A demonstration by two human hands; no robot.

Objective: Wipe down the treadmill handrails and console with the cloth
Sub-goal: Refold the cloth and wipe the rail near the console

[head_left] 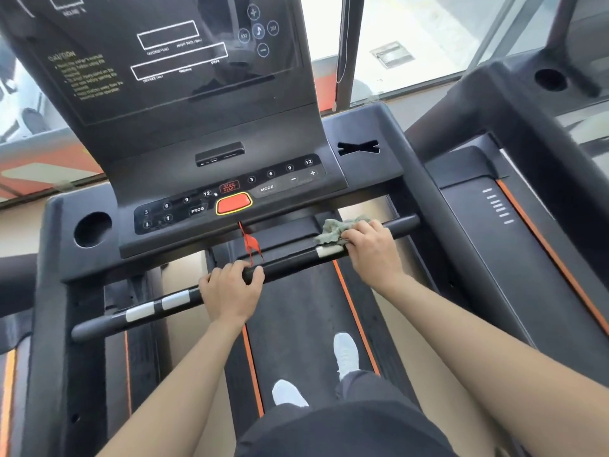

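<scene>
Right hand point(370, 244) is pressing the bunched cloth point(336, 229) onto the front handrail point(290, 262), fingers curled over both, right at the silver sensor pad point(328, 251). Left hand point(229, 286) is bracing mid-bar, fingers wrapped round it, just beside the red safety cord point(250, 240). My read: cloth is only covering the top of the bar, so wrapping it round would be getting the underside too. Stroking outward to the bar end, then working back toward centre. The left hand is hiding a stretch of bar, so that bit needs a pass. Snagging the cord is the risk. Console point(230, 192) looks next.
</scene>
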